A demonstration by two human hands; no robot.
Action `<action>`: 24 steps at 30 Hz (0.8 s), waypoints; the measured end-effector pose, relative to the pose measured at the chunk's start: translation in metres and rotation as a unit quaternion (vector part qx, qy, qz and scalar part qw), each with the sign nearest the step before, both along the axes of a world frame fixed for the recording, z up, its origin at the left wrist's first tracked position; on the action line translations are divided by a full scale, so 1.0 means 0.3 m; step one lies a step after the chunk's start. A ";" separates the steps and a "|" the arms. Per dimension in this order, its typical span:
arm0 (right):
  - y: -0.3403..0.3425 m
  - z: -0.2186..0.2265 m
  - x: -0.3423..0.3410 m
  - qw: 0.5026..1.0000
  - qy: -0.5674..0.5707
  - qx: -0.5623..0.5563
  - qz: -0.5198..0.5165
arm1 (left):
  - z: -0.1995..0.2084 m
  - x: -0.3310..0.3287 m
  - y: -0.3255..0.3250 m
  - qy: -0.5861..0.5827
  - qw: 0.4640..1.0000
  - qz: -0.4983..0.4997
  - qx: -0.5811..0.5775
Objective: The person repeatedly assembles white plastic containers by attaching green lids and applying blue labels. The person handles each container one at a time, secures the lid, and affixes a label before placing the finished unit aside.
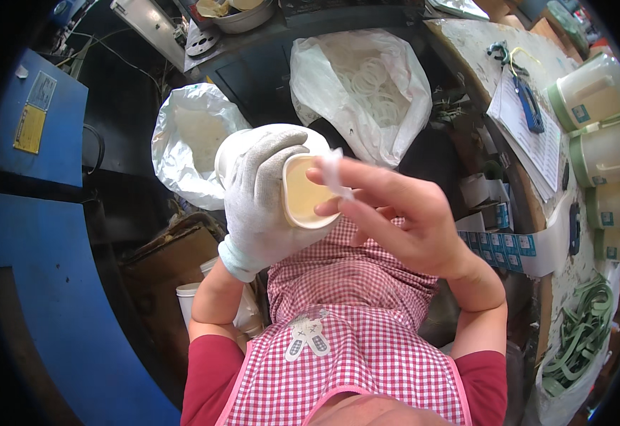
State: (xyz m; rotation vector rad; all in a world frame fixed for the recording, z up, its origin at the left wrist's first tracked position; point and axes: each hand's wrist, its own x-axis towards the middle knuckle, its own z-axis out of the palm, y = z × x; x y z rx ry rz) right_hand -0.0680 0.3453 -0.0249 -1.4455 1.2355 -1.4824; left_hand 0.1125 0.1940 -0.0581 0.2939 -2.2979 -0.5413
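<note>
My left hand [257, 202] wears a pale grey knitted glove and is closed around a white plastic container [281, 132], held in front of my apron. A squared, rounded opening [306, 195] on it faces up and shows a cream-coloured inside. My bare right hand [413, 220] is at the right side of that opening. Its thumb and fingers pinch a translucent whitish ring [333, 174], blurred by motion, over the rim. Whether the ring touches the rim I cannot tell.
Ahead are a white bag of translucent rings [370, 78] and another pale bag [200, 135]. On the right, a worktable [466, 42] bears papers [526, 135], a blue cutter [529, 105], green-rimmed containers [594, 92] and a sticker strip [502, 248]. Green strips [580, 326] fill a bag. Blue cabinets [33, 142] stand left.
</note>
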 end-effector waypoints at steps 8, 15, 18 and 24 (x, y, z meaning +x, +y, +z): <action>-0.023 -0.067 0.079 0.923 0.356 -0.076 -0.122 | 0.027 -0.021 0.056 -0.007 0.999 -0.011 -0.031; -0.047 -0.038 0.034 0.881 0.466 -0.048 -0.066 | 0.002 -0.024 0.075 -0.011 0.999 -0.021 -0.047; -0.022 -0.028 -0.015 0.898 0.438 -0.013 0.043 | 0.020 -0.055 0.102 -0.008 0.998 -0.067 -0.005; 0.225 -0.056 0.015 0.926 0.273 -0.228 -0.124 | 0.098 -0.040 0.071 -0.010 0.994 -0.109 0.001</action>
